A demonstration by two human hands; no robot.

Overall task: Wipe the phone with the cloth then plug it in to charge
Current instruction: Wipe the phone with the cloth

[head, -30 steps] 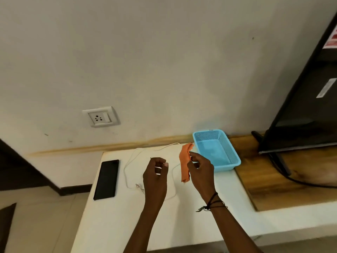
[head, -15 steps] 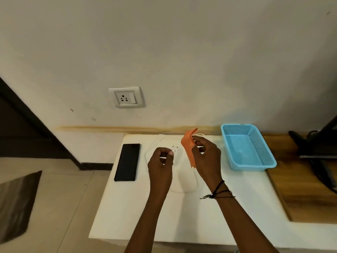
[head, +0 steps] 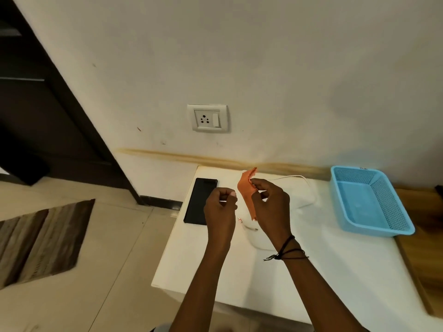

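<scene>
Pinching soft, limp cloth near its top with right hand; left hand curled, seemingly empty. Flat at table's far-left corner, phone: rigid, slick, likely best gripped by long edges.

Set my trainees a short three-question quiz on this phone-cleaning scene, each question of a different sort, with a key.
1. True or false: the black rectangular phone lies flat on the white table.
2. Which hand pinches the orange fabric cloth? A the left; B the right; C neither.
3. Fill in: the white wall socket has ____ plugged into it.
Key: 1 true; 2 B, the right hand; 3 nothing.
</scene>
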